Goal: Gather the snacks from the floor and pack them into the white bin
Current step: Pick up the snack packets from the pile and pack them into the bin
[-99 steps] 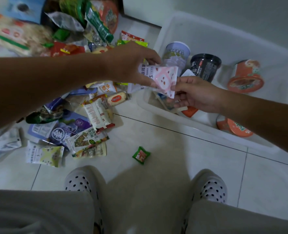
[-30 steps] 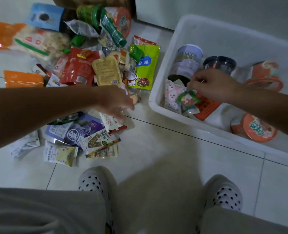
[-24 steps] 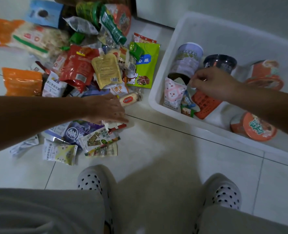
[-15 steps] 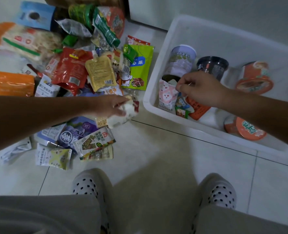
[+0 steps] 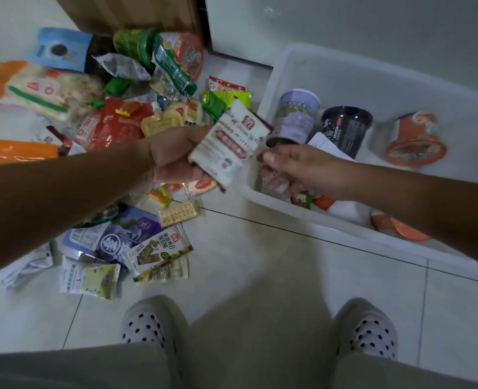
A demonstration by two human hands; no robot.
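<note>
Premises assessed as a private dwelling; which room cannot be determined. Grounds: pale glazed floor tiles [image 5: 260, 276] with dark grout lines; a wooden furniture panel [image 5: 125, 12] at far left, standing beside a plain pale wall [image 5: 358, 29]; white dotted indoor slippers [image 5: 145, 324] on the person's feet at the near edge. Household provisions noted: mixed retail snack packets [image 5: 114, 127] strewn over the floor at left, and a white bin [image 5: 372, 80] of plastic at right holding instant-noodle cups [image 5: 415, 138].
</note>
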